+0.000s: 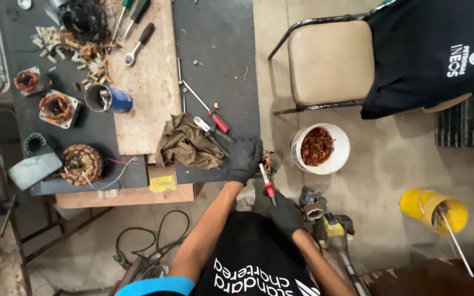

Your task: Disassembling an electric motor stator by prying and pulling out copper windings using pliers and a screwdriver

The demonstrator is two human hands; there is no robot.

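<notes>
Far left on the dark workbench [215,82]: motor stators with copper windings [57,108], parked back from the edge, a round wound one [82,163] nearer the front with loose wires trailing toward the rim. Beside them a blue tin can [109,100] lying tipped on a pale wooden board [148,82], ratchet wrench [138,45] up top within reach. Further right a crumpled brown rag [186,145] and a red-handled screwdriver [208,111], laid just short of the bench corner. At that corner, left hand [245,159], black-gloved, fingers curled and pressed down over a small part [270,161] at the very edge, seemingly to brace it. Just below, right hand [285,212], also gloved, fingers wrapped around a red-handled tool [267,183] aimed up at the part. Off the edge, a white bucket of copper scrap [319,148] directly beneath, likely to catch waste. Open floor beyond, up to a tan chair [330,60] and a yellow bucket [433,207].
</notes>
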